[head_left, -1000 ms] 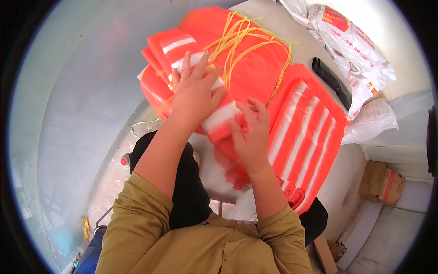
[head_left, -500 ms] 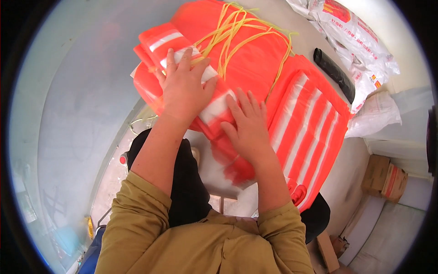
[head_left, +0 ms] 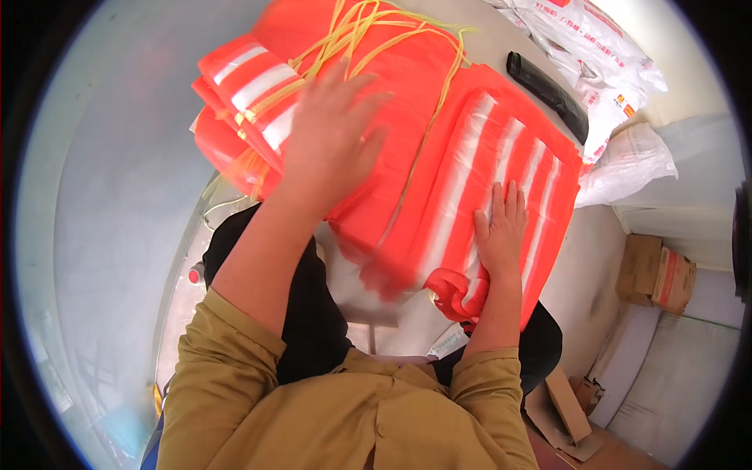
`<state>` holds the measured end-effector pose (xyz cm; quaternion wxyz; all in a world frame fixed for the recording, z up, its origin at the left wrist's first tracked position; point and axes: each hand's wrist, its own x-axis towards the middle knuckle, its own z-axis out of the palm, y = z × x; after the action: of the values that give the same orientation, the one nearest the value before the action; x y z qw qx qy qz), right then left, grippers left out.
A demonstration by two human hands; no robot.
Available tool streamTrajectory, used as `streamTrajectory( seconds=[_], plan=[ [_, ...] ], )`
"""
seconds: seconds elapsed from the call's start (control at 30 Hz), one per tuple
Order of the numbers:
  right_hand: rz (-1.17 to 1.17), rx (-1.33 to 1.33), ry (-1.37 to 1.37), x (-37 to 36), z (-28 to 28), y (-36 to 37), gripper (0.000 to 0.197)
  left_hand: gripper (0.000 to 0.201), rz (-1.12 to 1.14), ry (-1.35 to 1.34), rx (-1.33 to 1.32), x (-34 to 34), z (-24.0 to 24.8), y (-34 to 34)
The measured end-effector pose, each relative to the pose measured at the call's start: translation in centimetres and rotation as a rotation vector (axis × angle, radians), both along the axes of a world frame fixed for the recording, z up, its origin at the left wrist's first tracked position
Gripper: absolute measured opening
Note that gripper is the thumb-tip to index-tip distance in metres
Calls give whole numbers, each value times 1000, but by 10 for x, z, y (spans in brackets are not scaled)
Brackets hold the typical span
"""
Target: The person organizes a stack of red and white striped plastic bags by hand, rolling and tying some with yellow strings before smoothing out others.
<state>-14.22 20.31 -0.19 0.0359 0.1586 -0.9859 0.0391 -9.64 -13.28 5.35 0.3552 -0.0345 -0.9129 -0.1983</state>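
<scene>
I see my left hand (head_left: 333, 129) spread open and blurred, palm down on a folded bundle of orange plastic sheeting with white stripes (head_left: 384, 117), gripping nothing that I can make out. My right hand (head_left: 499, 227) lies flat, fingers together and extended, pressing on a flat orange-and-white striped plastic bag (head_left: 486, 180) just right of the bundle; it holds nothing closed either.

Both pieces lie on the pale desk (head_left: 595, 266) in front of my chest, the bundle under and beyond my left hand, the flat bag under my right, the two touching or overlapping along one edge.

I judge this material light, thin, limp and slippery: layers would slide on each other and the stack would sag if lifted by one corner. The best hold looks like a flat palm to pin it, or a pinch through the whole thickness at a folded edge. Loose yellow plastic cords (head_left: 368, 31) across the bundle's far side could snag fingers.

The flat bag's long axis runs from near my right wrist away and slightly rightward, its stripes along that line; its bunched orange end (head_left: 454, 294) points towards me. The bundle runs crosswise to my left.
</scene>
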Motion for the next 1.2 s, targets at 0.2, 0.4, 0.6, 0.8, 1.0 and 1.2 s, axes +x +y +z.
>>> streamTrajectory(
  seconds=[0.2,0.4,0.6,0.8,1.0,1.2],
  plan=[
    [-3,-57,-2,-5,-7,3,66,48,-392,-263,77,-13,-13,82],
    [28,-81,30,-3,-12,5,65,72,-398,-704,-119,-13,-28,122],
    [43,-96,92,-7,-17,4,65,74,-320,-655,-79,-26,-57,124],
    [-7,-60,62,-7,-12,2,64,74,-327,-610,-91,-29,-59,125],
    [-31,-54,69,-6,-10,-3,65,74,-293,-572,-153,-29,-62,125],
    [-33,-111,98,-7,-14,5,65,75,-303,-593,-161,-33,-58,129]
  ],
)
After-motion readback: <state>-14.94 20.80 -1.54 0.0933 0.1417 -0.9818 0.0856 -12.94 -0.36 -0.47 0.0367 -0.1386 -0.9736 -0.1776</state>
